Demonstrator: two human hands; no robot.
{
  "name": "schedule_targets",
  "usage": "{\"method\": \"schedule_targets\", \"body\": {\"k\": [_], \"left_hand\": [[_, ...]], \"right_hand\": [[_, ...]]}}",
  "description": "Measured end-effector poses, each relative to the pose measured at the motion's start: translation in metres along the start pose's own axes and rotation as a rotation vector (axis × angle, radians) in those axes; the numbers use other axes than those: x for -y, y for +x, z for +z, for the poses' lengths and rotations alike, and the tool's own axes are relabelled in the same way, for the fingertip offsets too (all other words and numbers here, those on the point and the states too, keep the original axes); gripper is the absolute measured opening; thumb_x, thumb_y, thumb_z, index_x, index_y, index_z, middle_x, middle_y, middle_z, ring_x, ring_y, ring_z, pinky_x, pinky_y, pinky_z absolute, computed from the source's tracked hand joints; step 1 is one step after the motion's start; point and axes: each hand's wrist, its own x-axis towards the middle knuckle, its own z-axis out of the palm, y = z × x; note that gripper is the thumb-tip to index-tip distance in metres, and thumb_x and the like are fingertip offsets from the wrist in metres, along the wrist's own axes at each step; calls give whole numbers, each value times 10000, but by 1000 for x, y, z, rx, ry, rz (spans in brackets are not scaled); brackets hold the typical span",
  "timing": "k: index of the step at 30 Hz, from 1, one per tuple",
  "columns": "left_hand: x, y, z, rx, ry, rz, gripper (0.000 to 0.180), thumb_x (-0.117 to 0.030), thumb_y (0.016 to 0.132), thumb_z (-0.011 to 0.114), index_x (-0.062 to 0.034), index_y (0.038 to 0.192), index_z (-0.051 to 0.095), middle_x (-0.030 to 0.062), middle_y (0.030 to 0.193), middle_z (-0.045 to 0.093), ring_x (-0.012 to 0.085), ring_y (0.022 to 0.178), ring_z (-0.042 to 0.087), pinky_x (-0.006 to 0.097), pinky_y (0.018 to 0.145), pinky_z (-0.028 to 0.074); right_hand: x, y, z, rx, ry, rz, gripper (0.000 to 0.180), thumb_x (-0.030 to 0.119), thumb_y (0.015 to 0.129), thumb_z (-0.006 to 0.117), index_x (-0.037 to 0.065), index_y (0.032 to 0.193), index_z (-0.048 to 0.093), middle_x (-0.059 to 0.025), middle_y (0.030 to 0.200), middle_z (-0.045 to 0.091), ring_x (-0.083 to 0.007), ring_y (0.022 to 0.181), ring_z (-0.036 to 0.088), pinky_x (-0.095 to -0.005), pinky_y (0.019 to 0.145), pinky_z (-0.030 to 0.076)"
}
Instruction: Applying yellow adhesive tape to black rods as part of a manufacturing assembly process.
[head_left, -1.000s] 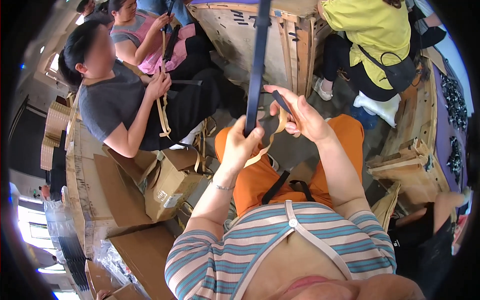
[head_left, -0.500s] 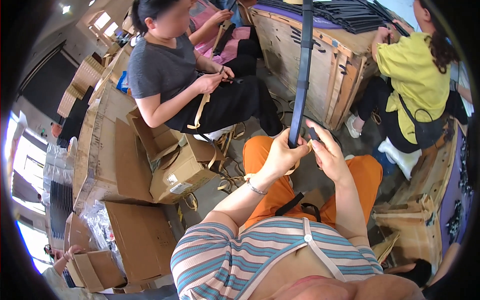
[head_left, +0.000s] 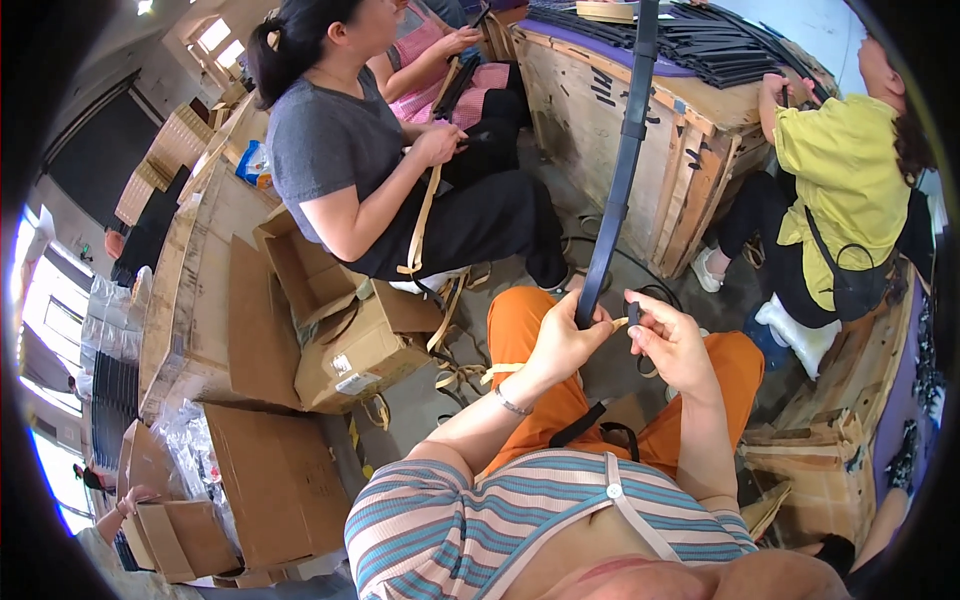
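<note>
My left hand (head_left: pixel 563 343) grips the lower end of a long dark blue strap (head_left: pixel 622 170) that rises straight up out of the picture. My right hand (head_left: pixel 672 343) sits just beside it, pinching a small dark clip (head_left: pixel 633 314) with a thin tan strip (head_left: pixel 619 323) running between the two hands. Both hands hover above my lap in orange trousers (head_left: pixel 525 330). A black strap loop (head_left: pixel 600 428) lies across my thighs.
A person in a grey shirt (head_left: pixel 330 140) sits ahead on the left handling a tan strap (head_left: pixel 420 225). An open cardboard box (head_left: pixel 340 330) stands beside them. A wooden crate (head_left: pixel 640 110) stacked with black strips is ahead. A person in yellow (head_left: pixel 850 170) crouches at right.
The view has swung, so the other people now sit further right and lower. My hands have come down along the blue strap and the right hand now pinches the small clip.
</note>
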Motion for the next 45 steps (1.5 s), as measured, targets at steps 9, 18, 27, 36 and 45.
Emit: {"method": "schedule_targets", "body": {"k": [9, 18, 27, 36, 45], "left_hand": [[10, -5, -1, -11, -32, 17, 159, -6, 759, 614, -47, 766, 460, 9, 749, 555, 53, 654, 491, 200, 591, 414], [8, -11, -13, 82, -290, -174, 94, -111, 876, 504, -48, 846, 441, 16, 698, 516, 62, 535, 452, 186, 467, 355], [14, -20, -25, 283, -334, -146, 153, -206, 927, 451, -62, 889, 416, -18, 597, 426, 64, 455, 449, 187, 425, 350], [0, -21, -34, 625, -560, -117, 291, -293, 896, 515, -43, 973, 388, -1, 605, 431, 76, 382, 418, 205, 368, 303], [-4, -15, -26, 470, -589, -190, 419, -434, 886, 464, -23, 953, 423, 13, 609, 411, 63, 365, 357, 184, 349, 281]], "right_hand": [[-2, -10, 2, 57, 179, 31, 540, -21, 798, 564, 5, 1293, 351, -25, 745, 504, -72, 611, 513, -202, 560, 433], [-16, -9, -7, -97, 166, 127, 148, 24, 851, 522, -1, 994, 547, 11, 746, 515, -45, 597, 457, -172, 533, 372], [-9, -9, -6, -11, 191, 72, 140, 63, 866, 504, -7, 983, 537, 32, 645, 441, -30, 534, 375, -175, 474, 292], [-10, -9, -5, -46, 89, 83, 74, 114, 862, 554, 43, 857, 533, 43, 651, 463, -27, 555, 408, -185, 494, 345], [3, -3, 10, 30, 43, 1, 76, 82, 846, 578, 10, 836, 555, 31, 648, 477, -31, 564, 398, -195, 502, 340]]}}
